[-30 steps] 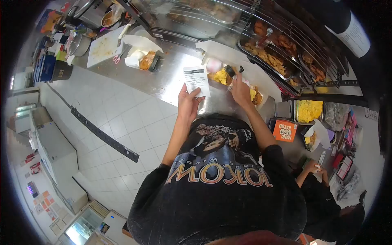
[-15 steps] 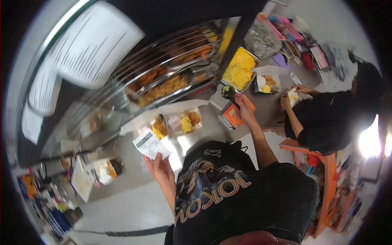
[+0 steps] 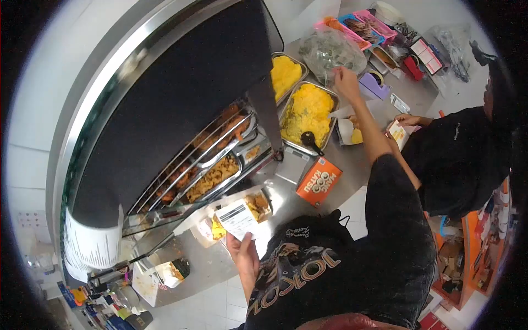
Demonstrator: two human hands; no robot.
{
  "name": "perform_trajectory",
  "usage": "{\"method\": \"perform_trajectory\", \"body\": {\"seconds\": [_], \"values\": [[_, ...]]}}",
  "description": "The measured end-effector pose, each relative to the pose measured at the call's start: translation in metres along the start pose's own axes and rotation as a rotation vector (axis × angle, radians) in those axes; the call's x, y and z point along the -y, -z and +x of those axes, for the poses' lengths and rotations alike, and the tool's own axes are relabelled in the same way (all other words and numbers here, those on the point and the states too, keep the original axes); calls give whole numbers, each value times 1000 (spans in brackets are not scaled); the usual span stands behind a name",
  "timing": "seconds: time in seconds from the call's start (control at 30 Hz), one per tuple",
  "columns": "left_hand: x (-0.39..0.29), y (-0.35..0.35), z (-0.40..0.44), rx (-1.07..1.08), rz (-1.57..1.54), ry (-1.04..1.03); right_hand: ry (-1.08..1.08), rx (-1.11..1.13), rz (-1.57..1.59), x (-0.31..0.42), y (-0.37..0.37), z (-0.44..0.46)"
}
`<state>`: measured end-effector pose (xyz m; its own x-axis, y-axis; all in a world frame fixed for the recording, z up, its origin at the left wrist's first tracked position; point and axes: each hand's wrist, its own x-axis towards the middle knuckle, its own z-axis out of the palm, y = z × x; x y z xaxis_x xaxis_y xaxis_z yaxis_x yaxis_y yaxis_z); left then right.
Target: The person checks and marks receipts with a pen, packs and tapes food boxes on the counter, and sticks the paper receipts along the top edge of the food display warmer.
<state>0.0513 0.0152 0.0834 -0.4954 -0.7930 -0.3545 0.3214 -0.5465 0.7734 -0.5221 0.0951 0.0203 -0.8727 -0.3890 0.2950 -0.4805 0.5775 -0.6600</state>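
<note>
Noted a kitchen with a metal counter (image 3: 355, 168) running below a dark-topped display case (image 3: 165, 104). Found the left hand (image 3: 245, 256) pinching a printed slip (image 3: 237, 219) by its lower edge, with the thumb on top. Saw the slip held over the counter, hiding part of the open food boxes (image 3: 202, 232) behind. Observed the right hand (image 3: 345, 81) stretched out to a clear plastic bag (image 3: 324, 52), with fingertips at its near side. Could not tell a grip from a mere touch there.

Located the bag on the counter, just beyond a metal tray (image 3: 330, 135) of yellow food (image 3: 307, 107). Found a black spoon (image 3: 308, 138) resting at the near end of that tray, with its handle across the rim, well apart from both hands. Recorded a second tray (image 3: 302, 67) alongside, an orange box (image 3: 319, 181) nearer the body, and a white carton (image 3: 344, 127) beside the right forearm. Logged a purple tape dispenser (image 3: 375, 86) near the right wrist. Noted another person (image 3: 462, 159) at the right, handling a small packet (image 3: 397, 132). Saw fried food (image 3: 214, 179) inside the case and, farther left, a cutting board (image 3: 144, 286) with scissors (image 3: 161, 286).
</note>
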Motion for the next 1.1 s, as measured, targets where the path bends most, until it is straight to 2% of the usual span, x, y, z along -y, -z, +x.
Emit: {"method": "perform_trajectory", "body": {"seconds": [0.1,0.2,0.3,0.4,0.5,0.6,0.7,0.77,0.9,1.0,1.1], "values": [[10,-31,8,26,21,29,48,88,-401,-113,-46,96],[19,-58,10,0,51,45,38,-134,-777,-132,-58,108],[28,-63,11,-19,79,65,-172,-33,-744,-104,-38,109],[33,-59,10,-74,93,93,47,79,-763,-90,-16,114],[32,-59,11,-76,92,57,48,350,-547,-141,-61,151],[33,-61,11,-81,108,38,160,-66,-780,-108,-47,122],[37,-57,10,-80,170,28,-10,-52,-753,-119,-41,121],[41,-53,7,-82,187,29,0,-40,-731,-157,-50,138],[47,-50,1,-116,174,46,77,-131,-671,-157,-33,141],[47,-53,1,-112,124,47,203,-482,-320,-138,-20,144],[45,-57,-1,-92,101,49,112,-643,-3,-154,-28,163]]}}
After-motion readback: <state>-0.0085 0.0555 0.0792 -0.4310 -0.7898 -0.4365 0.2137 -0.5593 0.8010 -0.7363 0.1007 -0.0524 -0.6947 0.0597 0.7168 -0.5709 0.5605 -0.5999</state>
